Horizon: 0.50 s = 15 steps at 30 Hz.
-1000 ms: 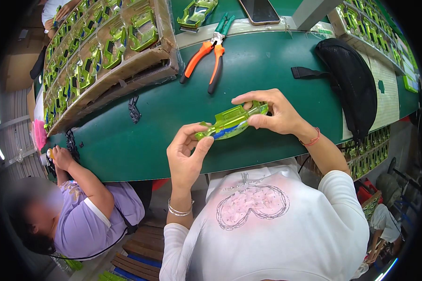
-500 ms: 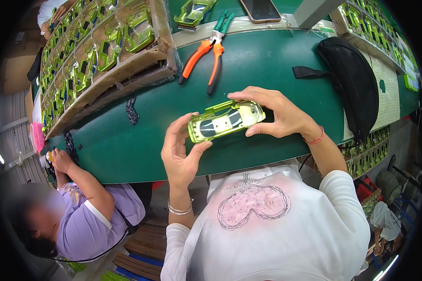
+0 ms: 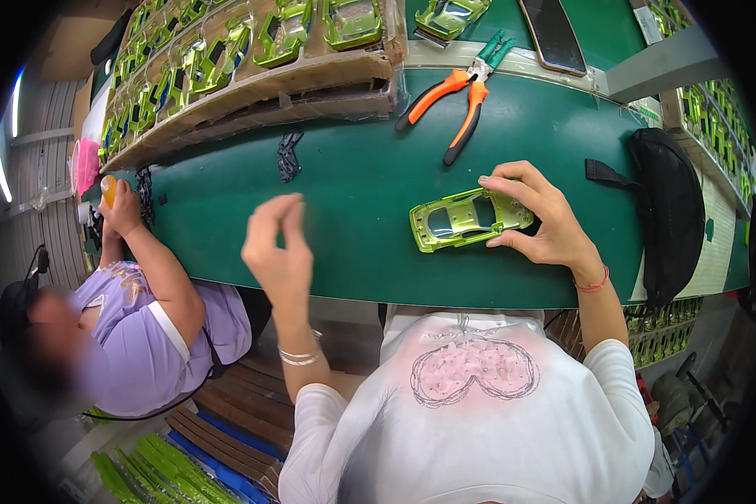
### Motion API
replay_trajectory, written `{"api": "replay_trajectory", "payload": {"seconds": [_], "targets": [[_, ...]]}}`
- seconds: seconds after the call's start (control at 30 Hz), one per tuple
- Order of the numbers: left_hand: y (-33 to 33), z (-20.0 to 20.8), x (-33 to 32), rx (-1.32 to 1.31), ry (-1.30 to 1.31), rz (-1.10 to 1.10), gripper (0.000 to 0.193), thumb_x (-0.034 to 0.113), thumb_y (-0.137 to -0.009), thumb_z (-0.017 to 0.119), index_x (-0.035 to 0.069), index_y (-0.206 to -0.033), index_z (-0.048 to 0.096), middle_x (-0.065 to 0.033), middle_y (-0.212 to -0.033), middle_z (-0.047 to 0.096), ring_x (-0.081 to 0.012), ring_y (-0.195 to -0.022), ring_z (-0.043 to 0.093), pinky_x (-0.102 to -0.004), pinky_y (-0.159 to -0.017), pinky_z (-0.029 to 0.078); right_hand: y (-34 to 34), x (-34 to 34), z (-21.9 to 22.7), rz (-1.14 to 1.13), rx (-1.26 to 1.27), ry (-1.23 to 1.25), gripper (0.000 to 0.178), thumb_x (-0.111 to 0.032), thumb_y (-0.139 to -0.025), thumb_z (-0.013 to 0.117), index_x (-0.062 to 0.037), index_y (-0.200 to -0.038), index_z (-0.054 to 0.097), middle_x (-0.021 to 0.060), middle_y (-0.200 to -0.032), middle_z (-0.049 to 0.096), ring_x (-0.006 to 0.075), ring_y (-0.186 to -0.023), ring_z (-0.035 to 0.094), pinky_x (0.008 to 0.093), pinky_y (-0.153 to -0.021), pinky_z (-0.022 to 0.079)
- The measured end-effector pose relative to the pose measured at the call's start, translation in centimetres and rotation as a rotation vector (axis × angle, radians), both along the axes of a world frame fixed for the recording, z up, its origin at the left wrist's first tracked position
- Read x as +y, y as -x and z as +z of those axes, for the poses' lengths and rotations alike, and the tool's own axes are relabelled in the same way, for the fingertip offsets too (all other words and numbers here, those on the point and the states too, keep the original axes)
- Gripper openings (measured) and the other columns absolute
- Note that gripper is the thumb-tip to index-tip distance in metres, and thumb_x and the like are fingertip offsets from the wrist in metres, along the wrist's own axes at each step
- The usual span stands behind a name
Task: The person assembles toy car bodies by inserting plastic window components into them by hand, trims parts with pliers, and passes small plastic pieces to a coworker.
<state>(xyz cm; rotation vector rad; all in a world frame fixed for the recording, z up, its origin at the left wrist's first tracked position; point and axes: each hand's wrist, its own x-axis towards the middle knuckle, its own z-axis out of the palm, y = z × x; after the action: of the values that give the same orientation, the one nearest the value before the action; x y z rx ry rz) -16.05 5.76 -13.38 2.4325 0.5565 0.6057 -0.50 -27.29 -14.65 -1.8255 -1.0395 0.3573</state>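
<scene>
My right hand [image 3: 550, 223] grips a lime-green toy car body [image 3: 458, 220] by its right end, thumb below and fingers above. The body has dark-tinted windows and is held just over the green tabletop. Away to the left, my left hand [image 3: 279, 252] is raised near the table's front edge, slightly blurred. Its fingers are bent but apart, and nothing shows in them. Beyond the car body lie pliers [image 3: 466, 97] with orange and black handles and green jaws.
A cardboard tray [image 3: 311, 105] filled with green car bodies stands at the far left. Another car body [image 3: 449, 17] and a phone [image 3: 554, 34] lie at the back. A black bag [image 3: 668, 218] rests on the right, below a grey post [image 3: 664, 63]. A co-worker [image 3: 143, 336] sits at the left.
My left hand has let go of the car body and moved left. The right hand keeps hold of it, now further right in view. The view has shifted, so the bench appears further right.
</scene>
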Motion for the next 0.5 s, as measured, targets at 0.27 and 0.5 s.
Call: {"api": "replay_trajectory", "payload": {"seconds": [0.27,0.5], "targets": [[-2.2,-1.5,3.7,-0.039,0.262,0.113,0.011,0.002,-0.095,0.07,0.003,-0.104,0.076,-0.0103,-0.094,0.076,-0.0204,-0.076,0.071,-0.0304,-0.067,0.056,-0.6,-0.8,0.1,-0.095,0.079,-0.009,0.049,-0.029,-0.094,0.073,-0.0029,-0.134,0.065,0.0147,-0.121,0.065,0.028,-0.097,0.067,0.035,-0.084,0.054],[-5.7,2.2,5.9,0.075,-0.374,-0.345,0.023,-0.005,-0.083,0.072,0.004,-0.103,0.076,-0.0086,-0.104,0.072,-0.0294,-0.095,0.064,-0.0371,-0.085,0.054,-0.7,-0.6,-0.6,-0.165,0.018,-0.005,0.028,-0.014,-0.101,0.063,0.0001,-0.124,0.07,0.0138,-0.109,0.069,0.0246,-0.09,0.066,0.0324,-0.079,0.053]]}}
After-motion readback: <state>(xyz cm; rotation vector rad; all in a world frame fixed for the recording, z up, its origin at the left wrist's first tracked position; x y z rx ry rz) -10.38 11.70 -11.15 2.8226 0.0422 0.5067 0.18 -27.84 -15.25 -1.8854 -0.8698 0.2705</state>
